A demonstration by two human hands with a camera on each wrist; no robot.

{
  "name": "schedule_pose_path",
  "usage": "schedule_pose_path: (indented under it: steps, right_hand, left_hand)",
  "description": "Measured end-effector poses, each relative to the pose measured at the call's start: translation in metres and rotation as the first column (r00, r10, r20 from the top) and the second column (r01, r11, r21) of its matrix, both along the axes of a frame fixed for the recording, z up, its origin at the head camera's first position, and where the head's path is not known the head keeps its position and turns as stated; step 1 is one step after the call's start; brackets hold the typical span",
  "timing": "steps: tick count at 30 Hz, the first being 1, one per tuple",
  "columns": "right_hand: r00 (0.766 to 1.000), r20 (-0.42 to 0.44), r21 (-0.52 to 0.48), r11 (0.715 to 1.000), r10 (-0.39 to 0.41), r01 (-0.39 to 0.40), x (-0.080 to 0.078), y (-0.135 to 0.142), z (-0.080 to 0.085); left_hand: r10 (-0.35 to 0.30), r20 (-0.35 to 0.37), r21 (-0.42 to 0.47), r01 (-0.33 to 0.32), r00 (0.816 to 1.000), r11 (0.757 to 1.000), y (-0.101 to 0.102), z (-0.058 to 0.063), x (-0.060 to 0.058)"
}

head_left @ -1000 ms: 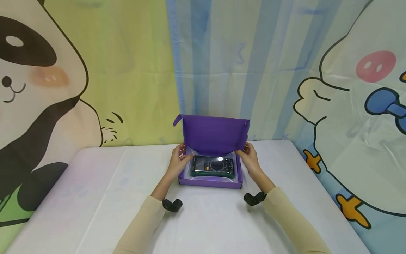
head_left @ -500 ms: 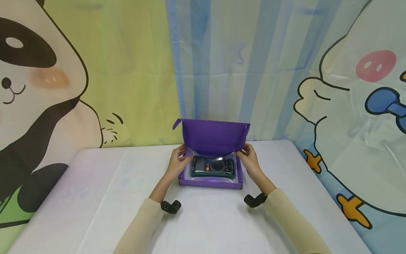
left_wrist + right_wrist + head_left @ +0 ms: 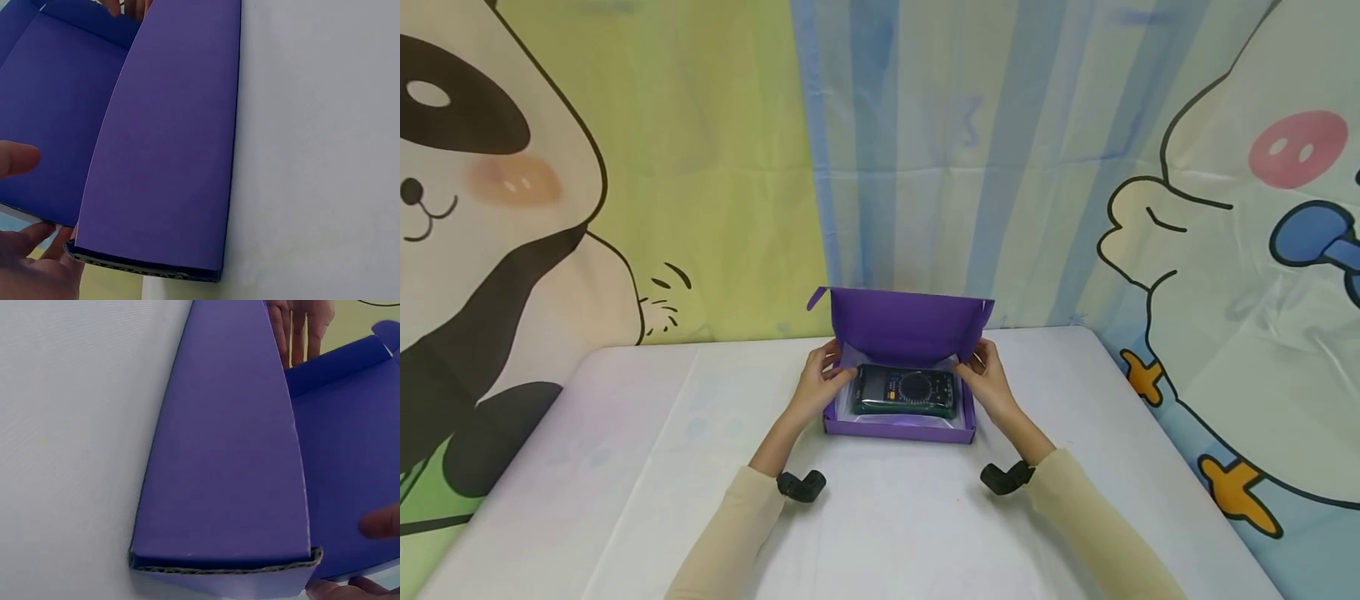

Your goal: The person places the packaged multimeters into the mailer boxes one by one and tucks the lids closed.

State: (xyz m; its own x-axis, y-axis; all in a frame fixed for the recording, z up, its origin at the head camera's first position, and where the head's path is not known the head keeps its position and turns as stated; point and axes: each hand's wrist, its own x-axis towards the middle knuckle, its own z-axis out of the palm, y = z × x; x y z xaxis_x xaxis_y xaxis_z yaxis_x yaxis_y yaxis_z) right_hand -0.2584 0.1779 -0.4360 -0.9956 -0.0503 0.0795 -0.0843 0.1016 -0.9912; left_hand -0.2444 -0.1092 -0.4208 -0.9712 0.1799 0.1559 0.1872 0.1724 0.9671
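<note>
A purple cardboard box (image 3: 898, 432) stands on the white table with its lid (image 3: 906, 325) raised at the back. Inside it lies a black digital multimeter (image 3: 906, 390) with a green edge, in clear plastic wrapping. At the box's left side my left hand (image 3: 815, 388) grips the wall, thumb inward and fingers outside by the lid's corner. My right hand (image 3: 992, 385) grips the opposite side the same way. The left wrist view shows the front wall (image 3: 162, 137) and my left thumb (image 3: 19, 158) over the lid's inner face. In the right wrist view, the right thumb (image 3: 381, 522) appears likewise.
A white cloth covers the table (image 3: 655, 467), and its far edge runs just behind the box. Behind hangs a curtain (image 3: 917, 150) with blue stripes and cartoon animals. A black wrist camera (image 3: 801, 486) sits at the left wrist, another (image 3: 1006, 478) at the right.
The lid has tipped lower, its top edge dropping in the head view. Both hands stay at the box's sides, and the multimeter remains inside.
</note>
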Motion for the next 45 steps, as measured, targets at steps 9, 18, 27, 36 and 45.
schedule_pose_path:
  steps: [9, 18, 27, 36, 45]
  right_hand:
    - [0.996, -0.048, 0.053, 0.995, -0.079, 0.081, 0.001, 0.002, -0.003]
    - [0.990, -0.044, 0.204, 0.969, -0.134, 0.140, 0.004, 0.006, 0.002]
    - [0.995, -0.015, 0.201, 0.975, -0.097, 0.098, 0.008, 0.010, 0.003]
    - [0.991, -0.108, 0.024, 0.997, -0.076, 0.079, 0.012, 0.013, 0.020]
    - [0.933, -0.357, 0.010, 0.999, -0.043, 0.050, 0.020, 0.014, 0.035]
  left_hand:
    - [0.048, -0.033, -0.014, -0.048, 0.998, 0.999, -0.007, -0.026, -0.019]
    - [0.169, -0.070, -0.124, -0.176, 0.983, 0.976, -0.009, -0.033, -0.020]
    - [0.044, -0.176, 0.047, -0.036, 0.983, 0.998, -0.013, -0.009, -0.021]
    - [0.035, -0.113, 0.097, -0.024, 0.993, 0.995, -0.017, 0.010, -0.020]
    - [0.089, -0.213, 0.164, -0.054, 0.973, 0.985, -0.016, 0.034, 0.001]
